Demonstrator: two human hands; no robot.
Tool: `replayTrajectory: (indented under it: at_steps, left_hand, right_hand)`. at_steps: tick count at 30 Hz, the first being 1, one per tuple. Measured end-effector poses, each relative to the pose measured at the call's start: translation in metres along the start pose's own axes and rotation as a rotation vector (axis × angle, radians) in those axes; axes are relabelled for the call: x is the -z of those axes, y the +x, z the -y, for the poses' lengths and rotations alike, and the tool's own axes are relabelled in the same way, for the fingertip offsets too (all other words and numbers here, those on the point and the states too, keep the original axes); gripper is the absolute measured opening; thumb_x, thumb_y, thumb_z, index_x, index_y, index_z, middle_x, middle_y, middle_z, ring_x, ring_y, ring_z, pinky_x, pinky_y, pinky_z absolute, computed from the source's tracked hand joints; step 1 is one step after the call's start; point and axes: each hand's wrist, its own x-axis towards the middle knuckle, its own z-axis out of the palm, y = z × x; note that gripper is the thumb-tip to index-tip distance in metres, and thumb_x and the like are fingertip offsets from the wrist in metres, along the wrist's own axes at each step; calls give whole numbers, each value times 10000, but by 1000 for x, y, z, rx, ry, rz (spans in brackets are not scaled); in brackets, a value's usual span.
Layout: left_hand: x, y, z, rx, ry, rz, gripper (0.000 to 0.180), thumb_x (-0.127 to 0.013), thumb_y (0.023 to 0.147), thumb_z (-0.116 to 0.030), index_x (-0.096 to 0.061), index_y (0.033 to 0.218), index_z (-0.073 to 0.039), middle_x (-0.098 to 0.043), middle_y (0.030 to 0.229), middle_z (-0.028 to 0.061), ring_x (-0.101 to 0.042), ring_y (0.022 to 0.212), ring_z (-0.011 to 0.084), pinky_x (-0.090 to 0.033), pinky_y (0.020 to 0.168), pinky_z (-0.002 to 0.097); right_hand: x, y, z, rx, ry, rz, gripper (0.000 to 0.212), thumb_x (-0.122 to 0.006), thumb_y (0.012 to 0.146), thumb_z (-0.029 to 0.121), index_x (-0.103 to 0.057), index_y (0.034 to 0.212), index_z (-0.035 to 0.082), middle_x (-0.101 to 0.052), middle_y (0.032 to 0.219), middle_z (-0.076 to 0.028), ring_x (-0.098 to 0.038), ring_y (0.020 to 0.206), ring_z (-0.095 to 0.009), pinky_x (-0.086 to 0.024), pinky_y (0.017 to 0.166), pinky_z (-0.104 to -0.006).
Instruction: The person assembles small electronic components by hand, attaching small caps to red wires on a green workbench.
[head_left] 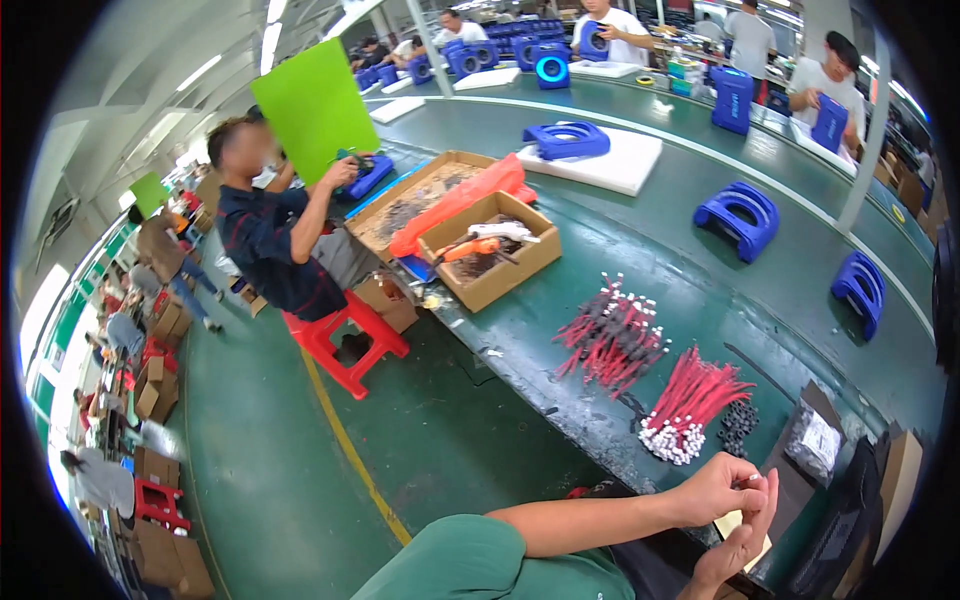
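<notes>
My left hand reaches in from the lower middle, its thumb and fingers pinched together around a tiny whitish piece whose kind I cannot make out. Against its fingertips rests my right hand, fingers bent towards the same spot; what they grip is hidden. Just beyond lies a bundle of red wires with white connectors. Farther left on the bench is a second bundle of red and black wires. Small black pieces are heaped beside the nearer bundle. A clear bag of small pale parts sits in a carton to the right.
A cardboard box holds an orange-handled tool, near a red plastic sheet. Blue plastic housings lie on the green belt beyond, one on a white foam slab. A co-worker works beside a red stool.
</notes>
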Motion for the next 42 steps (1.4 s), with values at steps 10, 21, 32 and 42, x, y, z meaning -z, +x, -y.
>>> replayTrajectory:
  at_steps: [10,21,32,42]
  left_hand:
    - [1,-1,-7,-210,238,7,209,-503,854,-138,-484,708,10,-479,607,20,-421,565,74,-372,510,240]
    - [5,-3,-14,-148,287,16,188,-477,845,-109,-454,696,4,-472,600,32,-421,568,90,-355,512,248]
    - [5,7,-3,36,197,-82,227,-698,690,-125,-494,628,-48,-520,627,-30,-424,564,31,-319,497,191]
    - [-18,14,9,-28,116,-45,282,-504,880,-199,-496,666,-15,-447,579,-45,-389,550,15,-342,477,189]
  right_hand:
    - [-5,20,55,418,-2632,652,616,-334,884,373,-195,1342,-14,-311,1333,-159,-299,1243,-248,-285,983,-341]
    - [14,-2,-11,558,-3104,971,675,-457,857,444,-307,1289,-53,-367,1301,-191,-401,1164,-282,-297,972,-355]
    - [3,-1,3,726,-2900,996,733,-389,857,520,-288,1294,-60,-384,1279,-214,-407,1151,-312,-316,948,-389]
    - [22,-5,-13,588,-2983,985,888,-466,784,588,-188,1330,-55,-249,1354,-213,-307,1217,-309,-257,984,-372]
